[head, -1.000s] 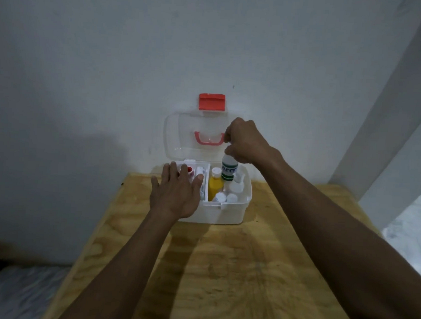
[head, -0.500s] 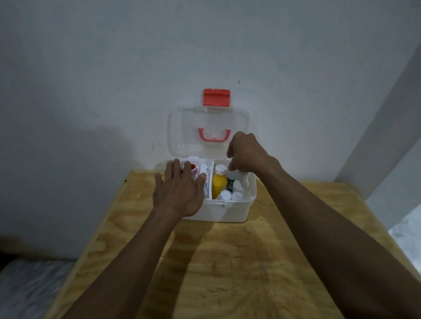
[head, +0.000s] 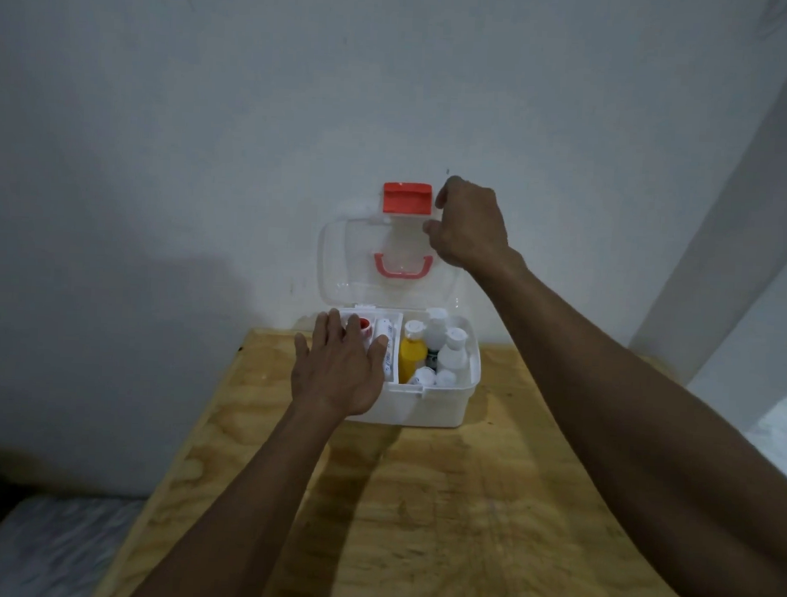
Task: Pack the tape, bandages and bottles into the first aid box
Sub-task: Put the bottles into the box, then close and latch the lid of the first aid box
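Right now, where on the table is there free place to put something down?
The wooden table is bare in front of the first aid box, between the two forearms, and right of the box. The box's right compartment is crowded with bottles; the left hand covers the left part.

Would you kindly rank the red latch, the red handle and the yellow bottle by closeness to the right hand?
From the right hand:
1. Red latch, just left, atop the lid.
2. Red handle, lower left, on the lid.
3. Yellow bottle, below, in the box.

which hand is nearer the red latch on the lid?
Right. The right hand is up at the open lid's top edge, just beside the red latch. The left hand rests low on the box's left compartment.
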`<state>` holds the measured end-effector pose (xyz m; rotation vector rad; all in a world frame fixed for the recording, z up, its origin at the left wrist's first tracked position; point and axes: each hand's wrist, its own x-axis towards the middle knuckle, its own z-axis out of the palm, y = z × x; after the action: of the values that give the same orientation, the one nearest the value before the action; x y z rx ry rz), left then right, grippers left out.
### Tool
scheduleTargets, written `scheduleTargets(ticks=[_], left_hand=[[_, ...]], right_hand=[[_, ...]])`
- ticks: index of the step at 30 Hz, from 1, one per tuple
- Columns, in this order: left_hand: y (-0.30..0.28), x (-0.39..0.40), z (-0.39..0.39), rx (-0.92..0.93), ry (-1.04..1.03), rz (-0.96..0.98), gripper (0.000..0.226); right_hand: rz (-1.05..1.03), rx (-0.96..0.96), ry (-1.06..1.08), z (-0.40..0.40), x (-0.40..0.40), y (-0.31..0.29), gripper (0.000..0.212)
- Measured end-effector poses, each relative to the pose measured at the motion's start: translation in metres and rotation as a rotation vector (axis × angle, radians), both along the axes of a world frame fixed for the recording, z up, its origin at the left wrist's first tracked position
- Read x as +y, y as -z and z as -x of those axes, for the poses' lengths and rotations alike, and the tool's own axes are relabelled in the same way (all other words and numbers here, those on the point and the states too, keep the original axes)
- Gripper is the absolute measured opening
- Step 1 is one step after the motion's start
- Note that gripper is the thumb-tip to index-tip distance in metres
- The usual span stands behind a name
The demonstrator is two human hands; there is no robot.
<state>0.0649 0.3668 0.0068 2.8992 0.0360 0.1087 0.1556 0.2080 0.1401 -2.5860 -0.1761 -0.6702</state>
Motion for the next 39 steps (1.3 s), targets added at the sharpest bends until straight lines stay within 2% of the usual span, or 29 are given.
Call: scheduleTargets(ticks=[8, 14, 17, 20, 23, 25, 28, 32, 35, 39], left_hand=[[0.002, 0.000, -0.002, 0.000, -0.007, -0.006, 0.068], [0.004, 0.000, -0.004, -0.006, -0.008, 0.000, 0.068], [0.004, 0.000, -0.004, -0.016, -0.009, 0.017, 0.068], [0.008, 0.002, -0.003, -0.157, -0.033, 0.134, 0.064], [0.011, -0.001, 0.006, -0.434, -0.092, 0.415, 0.052], [0.010, -0.004, 0.014, -0.542, -0.137, 0.548, 0.051], [0.004, 0.000, 0.022, -0.641, -0.127, 0.583, 0.055], [-0.012, 0.012, 0.029, -0.663, -0.021, 0.519, 0.052], [-0.015, 0.019, 0.032, -0.583, 0.085, 0.409, 0.054], [-0.006, 0.027, 0.034, -0.447, 0.159, 0.354, 0.056]], right_hand=[[-0.096, 0.088, 0.015, -0.009, 0.009, 0.002, 0.038], [-0.445, 0.113, -0.017, -0.007, 0.010, -0.001, 0.030], [-0.525, 0.080, -0.083, -0.004, 0.006, 0.003, 0.028], [-0.514, 0.043, -0.148, 0.004, 0.001, 0.007, 0.021], [-0.480, 0.013, -0.203, 0.020, -0.005, 0.013, 0.021], [-0.461, -0.014, -0.254, 0.035, -0.011, 0.018, 0.020], [-0.444, -0.008, -0.330, 0.059, -0.017, 0.027, 0.018], [-0.391, 0.055, -0.390, 0.091, -0.021, 0.048, 0.019], [-0.349, 0.084, -0.411, 0.112, -0.026, 0.067, 0.019], [-0.243, 0.081, -0.424, 0.135, -0.029, 0.088, 0.018]])
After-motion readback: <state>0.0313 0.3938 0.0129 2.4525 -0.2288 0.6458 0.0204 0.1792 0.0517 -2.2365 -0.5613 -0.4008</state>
